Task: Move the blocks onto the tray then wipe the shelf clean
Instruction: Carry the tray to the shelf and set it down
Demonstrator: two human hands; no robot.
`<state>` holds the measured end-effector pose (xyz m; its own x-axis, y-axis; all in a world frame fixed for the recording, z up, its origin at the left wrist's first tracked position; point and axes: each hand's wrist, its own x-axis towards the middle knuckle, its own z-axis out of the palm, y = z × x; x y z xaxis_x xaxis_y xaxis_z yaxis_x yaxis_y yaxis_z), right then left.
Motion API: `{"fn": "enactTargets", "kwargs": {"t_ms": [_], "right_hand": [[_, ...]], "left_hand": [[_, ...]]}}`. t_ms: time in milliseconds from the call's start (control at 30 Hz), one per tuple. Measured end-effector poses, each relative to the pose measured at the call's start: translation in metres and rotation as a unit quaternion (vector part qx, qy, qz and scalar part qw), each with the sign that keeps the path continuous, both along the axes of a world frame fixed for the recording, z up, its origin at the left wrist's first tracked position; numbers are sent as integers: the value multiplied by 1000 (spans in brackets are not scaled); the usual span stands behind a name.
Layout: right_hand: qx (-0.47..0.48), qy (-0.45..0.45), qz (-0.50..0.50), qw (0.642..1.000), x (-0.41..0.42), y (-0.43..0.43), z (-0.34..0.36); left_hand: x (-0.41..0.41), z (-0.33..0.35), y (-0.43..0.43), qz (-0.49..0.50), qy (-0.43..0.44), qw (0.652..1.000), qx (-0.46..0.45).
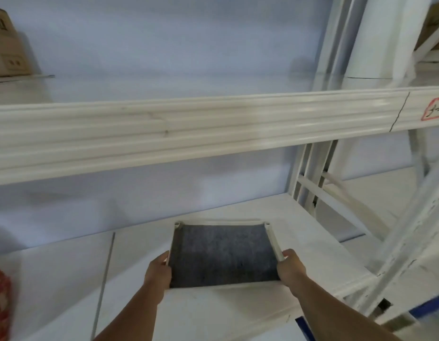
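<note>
Your left hand (158, 269) and right hand (291, 267) each hold a near corner of the tray (221, 254), with the fingers curled round its white tube rim, left side and right side. Both grips are closed tight on the rim, with nothing else in them. Between your hands the tray lies flat on the lower shelf (213, 311), or just above it; you cannot tell which.

The tray looks light: thin tubes round a soft grey felt floor. The felt will likely sag under a load, so carry it by the tubes as you do now, one hand on each side, and keep it level. The tubes look smooth and may turn in your fingers.

No blocks show anywhere. At the far left of your grip, at the picture's edge, is a red patterned thing (0, 299), too blurred to name. Above and beyond your hands runs the upper shelf beam (189, 134), and a cardboard box (6, 50) stands far up to the left.
</note>
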<state>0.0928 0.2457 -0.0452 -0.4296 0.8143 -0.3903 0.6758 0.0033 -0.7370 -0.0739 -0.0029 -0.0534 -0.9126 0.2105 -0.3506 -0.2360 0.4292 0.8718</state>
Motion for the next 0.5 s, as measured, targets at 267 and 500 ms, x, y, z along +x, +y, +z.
{"fn": "enactTargets", "kwargs": {"t_ms": [267, 500], "right_hand": [[-32, 96, -154, 983, 61, 13, 8], [-33, 229, -323, 918, 156, 22, 13]], "left_hand": [[12, 18, 53, -80, -12, 989, 121], [54, 26, 127, -235, -44, 959, 154]]}}
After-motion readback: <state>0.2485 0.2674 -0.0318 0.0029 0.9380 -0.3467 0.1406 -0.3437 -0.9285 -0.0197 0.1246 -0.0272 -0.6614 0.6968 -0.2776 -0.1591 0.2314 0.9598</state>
